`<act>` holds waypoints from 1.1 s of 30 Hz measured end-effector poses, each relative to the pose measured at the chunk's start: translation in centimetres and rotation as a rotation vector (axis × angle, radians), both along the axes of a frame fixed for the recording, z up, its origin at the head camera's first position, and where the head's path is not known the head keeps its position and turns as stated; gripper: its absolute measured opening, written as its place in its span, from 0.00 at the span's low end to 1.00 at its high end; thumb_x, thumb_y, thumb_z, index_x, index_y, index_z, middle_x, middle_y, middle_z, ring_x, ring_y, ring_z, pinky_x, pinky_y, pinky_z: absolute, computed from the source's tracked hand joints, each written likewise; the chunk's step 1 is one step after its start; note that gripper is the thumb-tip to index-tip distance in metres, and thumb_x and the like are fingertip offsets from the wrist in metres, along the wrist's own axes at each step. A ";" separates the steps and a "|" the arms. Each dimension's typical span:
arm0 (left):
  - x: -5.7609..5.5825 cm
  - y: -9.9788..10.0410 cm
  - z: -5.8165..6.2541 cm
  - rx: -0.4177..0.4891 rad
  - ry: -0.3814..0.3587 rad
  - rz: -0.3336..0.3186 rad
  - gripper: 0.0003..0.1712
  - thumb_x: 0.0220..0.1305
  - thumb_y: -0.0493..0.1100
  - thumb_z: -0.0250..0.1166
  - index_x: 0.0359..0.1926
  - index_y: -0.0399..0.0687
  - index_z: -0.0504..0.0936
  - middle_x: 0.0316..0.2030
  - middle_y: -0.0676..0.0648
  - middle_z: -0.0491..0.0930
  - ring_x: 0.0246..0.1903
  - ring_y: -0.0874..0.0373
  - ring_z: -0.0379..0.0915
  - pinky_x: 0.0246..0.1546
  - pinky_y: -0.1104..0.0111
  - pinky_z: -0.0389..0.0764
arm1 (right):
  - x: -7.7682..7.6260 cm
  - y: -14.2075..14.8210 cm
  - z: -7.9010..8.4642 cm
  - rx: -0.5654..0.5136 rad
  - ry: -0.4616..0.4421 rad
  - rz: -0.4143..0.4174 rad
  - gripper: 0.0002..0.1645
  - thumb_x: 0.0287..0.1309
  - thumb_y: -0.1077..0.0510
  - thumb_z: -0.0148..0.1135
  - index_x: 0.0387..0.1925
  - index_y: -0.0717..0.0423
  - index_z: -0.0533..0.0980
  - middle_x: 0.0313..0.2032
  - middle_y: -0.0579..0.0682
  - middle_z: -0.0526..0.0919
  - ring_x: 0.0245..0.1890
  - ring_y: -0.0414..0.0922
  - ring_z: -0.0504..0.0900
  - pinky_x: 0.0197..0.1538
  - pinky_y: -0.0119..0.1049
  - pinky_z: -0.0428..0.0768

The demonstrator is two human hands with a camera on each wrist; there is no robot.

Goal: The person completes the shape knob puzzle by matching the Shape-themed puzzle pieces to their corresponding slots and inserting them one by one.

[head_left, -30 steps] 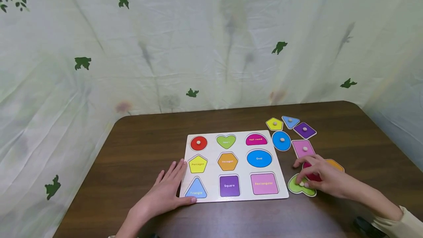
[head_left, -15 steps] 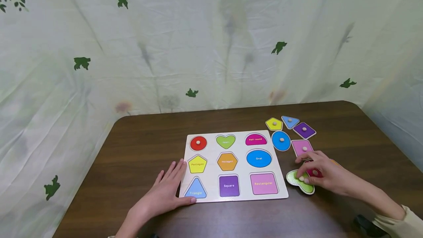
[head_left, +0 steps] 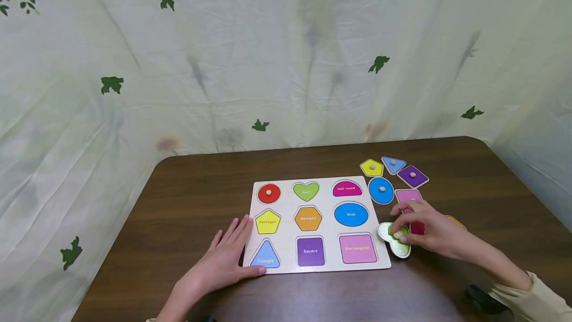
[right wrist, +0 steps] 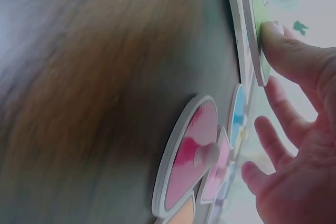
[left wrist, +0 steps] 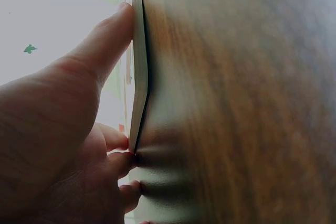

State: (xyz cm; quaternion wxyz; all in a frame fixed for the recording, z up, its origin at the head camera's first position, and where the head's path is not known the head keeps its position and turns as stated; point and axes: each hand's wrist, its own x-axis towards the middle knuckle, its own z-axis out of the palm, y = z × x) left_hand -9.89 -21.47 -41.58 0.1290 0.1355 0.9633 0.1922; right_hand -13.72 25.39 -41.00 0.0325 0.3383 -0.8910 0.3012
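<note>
A white puzzle board [head_left: 288, 250] lies flat on the brown surface [head_left: 192, 202], and everything else can be placed by it. The green heart piece [head_left: 404, 249] is at the board's right edge, where the head view shows one lobe overlapping the rim; the right wrist view suggests that it is lifted, though whether it touches the board I cannot tell.

As for the hands, the right hand [head_left: 426, 227] pinches the piece's knob [head_left: 399, 235] between thumb and fingers, while the left hand [head_left: 225, 260] lies with straight, spread fingers along the board's left edge and its thumb on the near-left corner.

The relation that matters is between the piece and the printed heart [head_left: 306, 193] in the middle of the board's far row, which lies far and left of the pinched piece. The right hand has the piece; the left is well apart, across the board. The printed heart's lobes face the board's far side, but the piece's notch seems to face near-left (its point hides behind the fingers), so I judge that it needs a good turn.

A red circle with a knob [head_left: 269, 194] fills the far-left space. Beyond the right edge lie the blue oval piece [head_left: 381, 196] and other loose shapes.
</note>
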 end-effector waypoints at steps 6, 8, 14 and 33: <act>0.1 0.1 0.1 0.009 0.007 -0.005 0.65 0.48 0.72 0.69 0.77 0.43 0.52 0.77 0.44 0.47 0.75 0.43 0.37 0.68 0.38 0.42 | -0.4 -0.8 -0.2 -0.048 -0.018 0.007 0.17 0.49 0.57 0.77 0.37 0.30 0.82 0.49 0.44 0.77 0.55 0.45 0.67 0.50 0.38 0.76; 0.1 0.1 0.2 0.011 0.012 -0.007 0.65 0.48 0.72 0.69 0.77 0.42 0.52 0.76 0.44 0.48 0.75 0.42 0.38 0.68 0.38 0.42 | -0.5 -1.0 -0.1 -0.057 -0.046 0.002 0.17 0.50 0.57 0.76 0.37 0.31 0.82 0.50 0.45 0.77 0.54 0.46 0.68 0.49 0.38 0.77; 0.1 0.1 0.2 0.004 0.010 -0.002 0.65 0.48 0.72 0.69 0.77 0.43 0.52 0.77 0.44 0.47 0.75 0.43 0.37 0.68 0.39 0.42 | -0.9 -1.8 -0.2 -0.068 -0.071 -0.016 0.17 0.50 0.58 0.75 0.38 0.33 0.82 0.50 0.47 0.78 0.53 0.46 0.71 0.48 0.38 0.77; 0.1 0.0 0.0 -0.001 0.020 -0.004 0.65 0.48 0.73 0.69 0.77 0.43 0.52 0.77 0.45 0.47 0.75 0.43 0.37 0.68 0.39 0.42 | -2.1 -4.3 -0.3 -0.101 -0.134 -0.064 0.15 0.49 0.57 0.77 0.36 0.36 0.83 0.50 0.47 0.78 0.55 0.50 0.71 0.51 0.50 0.76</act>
